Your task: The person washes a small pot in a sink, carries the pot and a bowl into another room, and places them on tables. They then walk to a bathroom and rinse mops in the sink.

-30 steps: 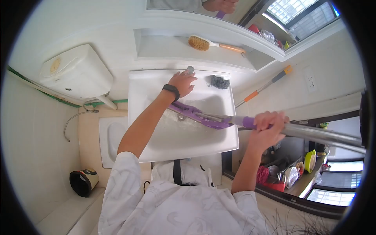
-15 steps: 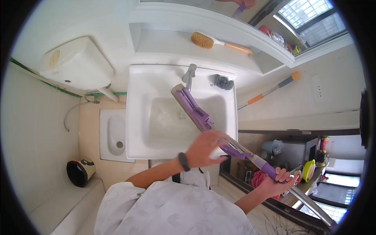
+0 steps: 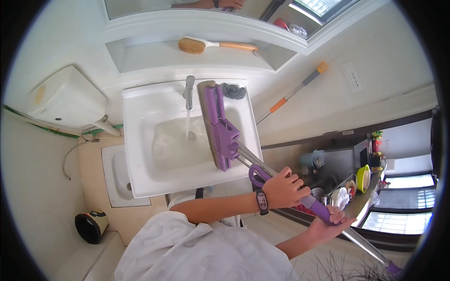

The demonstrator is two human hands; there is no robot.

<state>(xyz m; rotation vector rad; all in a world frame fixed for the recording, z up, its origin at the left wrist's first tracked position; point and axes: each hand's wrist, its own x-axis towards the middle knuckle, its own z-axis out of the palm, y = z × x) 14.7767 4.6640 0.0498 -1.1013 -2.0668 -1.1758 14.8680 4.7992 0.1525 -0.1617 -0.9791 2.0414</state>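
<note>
A purple sponge mop (image 3: 228, 138) slants across the white sink (image 3: 140, 175), its head over the right part of the basin and its metal pole running down to the right. My left hand (image 3: 282, 189), with a dark band on the wrist, wraps round the pole just past the purple loop-shaped lever (image 3: 258, 175). Farther down, my right hand (image 3: 328, 224) is closed on the purple grip. Water (image 3: 187, 122) streams from the faucet (image 3: 189, 89) into the basin, left of the mop head. A grey scouring pad (image 3: 233, 91) lies on the sink's back right corner.
A wooden-handled brush (image 3: 192, 45) lies on the shelf above the sink. An orange-and-grey pole (image 3: 293, 91) leans at the right wall. To the left are a squat toilet (image 3: 112, 171), a cistern (image 3: 70, 100) and a black bin (image 3: 89, 227). A dark-framed opening (image 3: 300, 149) is at right.
My left hand, loosely spread over the mop by the sink's front edge, has moved right and closed on the pole. The mop head has turned more upright. The faucet's stream now shows.
</note>
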